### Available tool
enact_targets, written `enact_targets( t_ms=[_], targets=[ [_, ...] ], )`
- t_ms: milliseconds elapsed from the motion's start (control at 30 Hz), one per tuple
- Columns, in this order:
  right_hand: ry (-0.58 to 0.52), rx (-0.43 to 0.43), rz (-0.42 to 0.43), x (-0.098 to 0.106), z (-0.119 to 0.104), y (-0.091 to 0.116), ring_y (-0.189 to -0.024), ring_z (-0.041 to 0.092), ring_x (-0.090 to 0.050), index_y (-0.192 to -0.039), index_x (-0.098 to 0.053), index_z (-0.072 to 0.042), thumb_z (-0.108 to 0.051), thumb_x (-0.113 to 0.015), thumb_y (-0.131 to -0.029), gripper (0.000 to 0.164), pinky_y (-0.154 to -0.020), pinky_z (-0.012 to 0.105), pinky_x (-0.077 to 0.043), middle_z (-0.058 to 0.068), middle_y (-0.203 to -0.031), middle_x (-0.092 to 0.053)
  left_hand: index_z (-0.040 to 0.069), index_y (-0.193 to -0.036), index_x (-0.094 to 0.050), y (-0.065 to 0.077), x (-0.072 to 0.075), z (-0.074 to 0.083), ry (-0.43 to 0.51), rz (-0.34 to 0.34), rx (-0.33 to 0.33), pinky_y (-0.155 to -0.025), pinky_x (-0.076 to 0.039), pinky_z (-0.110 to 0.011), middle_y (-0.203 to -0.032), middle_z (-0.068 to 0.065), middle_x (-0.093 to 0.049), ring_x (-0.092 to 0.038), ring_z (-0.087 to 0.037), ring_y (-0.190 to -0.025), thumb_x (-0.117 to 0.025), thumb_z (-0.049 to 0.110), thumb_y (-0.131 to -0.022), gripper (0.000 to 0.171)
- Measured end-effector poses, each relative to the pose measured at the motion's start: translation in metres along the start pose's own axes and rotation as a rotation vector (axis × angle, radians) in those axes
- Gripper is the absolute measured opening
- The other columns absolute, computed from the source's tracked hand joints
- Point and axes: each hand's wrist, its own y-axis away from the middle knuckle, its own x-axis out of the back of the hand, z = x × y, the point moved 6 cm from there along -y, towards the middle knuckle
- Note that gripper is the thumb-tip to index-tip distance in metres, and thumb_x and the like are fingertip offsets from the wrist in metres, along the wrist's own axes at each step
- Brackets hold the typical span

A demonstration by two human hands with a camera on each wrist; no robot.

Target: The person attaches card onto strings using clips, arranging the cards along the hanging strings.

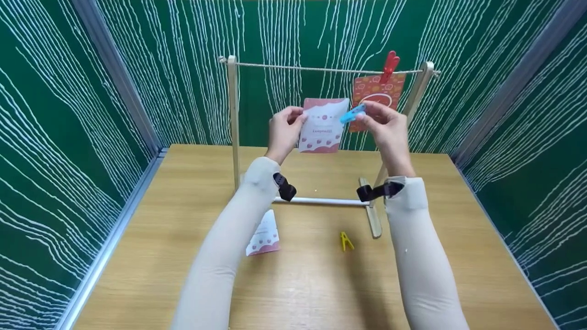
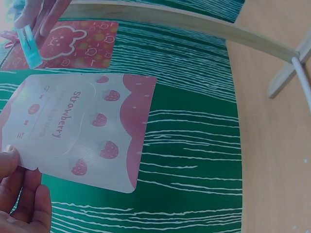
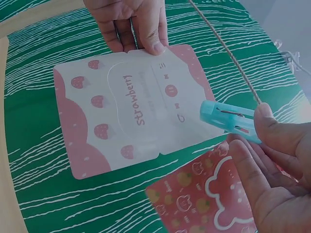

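My left hand (image 1: 284, 130) pinches the left edge of a pink and white strawberry card (image 1: 322, 128), held upright just below the rope (image 1: 293, 68). In my right hand (image 1: 387, 128), thumb and fingers pinch a light blue clothespin (image 1: 352, 113) by its handle end. Its tip points at the card's right edge, close to the upper corner, as the right wrist view shows with the clothespin (image 3: 228, 118) beside the card (image 3: 121, 107). Behind my right hand, a red patterned card (image 1: 378, 89) hangs from the rope under a red clothespin (image 1: 390, 65).
A wooden frame (image 1: 232, 119) carries the rope, with a white bar (image 1: 323, 200) low between its feet. On the table lie a second strawberry card (image 1: 266, 236), partly behind my left sleeve, and a yellow clothespin (image 1: 346, 241). Green walls with white lines surround the table.
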Motion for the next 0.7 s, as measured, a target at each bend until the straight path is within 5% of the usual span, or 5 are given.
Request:
enact_targets(
  t_ms=[267,700],
  targets=[
    [-0.038,0.023,0.032,-0.004,-0.022,-0.01,-0.1,0.016,-0.062,-0.117,-0.067,-0.006,-0.017,-0.075,-0.082,0.037,-0.09,0.023,-0.05,0.003,-0.107,-0.068,0.009,-0.113,-0.066,-0.008,0.003,0.009,0.016,0.012,0.006,-0.088,-0.052,-0.026,-0.11,-0.007,-0.069,-0.061,-0.014,-0.094,-0.058,0.017,-0.096,0.021],
    [-0.107,0.043,0.076,-0.009,-0.038,-0.025,-0.082,0.015,-0.066,-0.112,-0.07,-0.007,-0.014,-0.075,-0.082,0.032,-0.07,0.02,-0.054,0.005,-0.096,-0.071,0.006,-0.113,-0.066,-0.018,0.005,0.024,0.013,0.038,-0.057,-0.086,-0.053,-0.024,-0.11,-0.008,-0.069,-0.062,-0.014,-0.094,-0.059,0.014,-0.095,0.021]
  ],
)
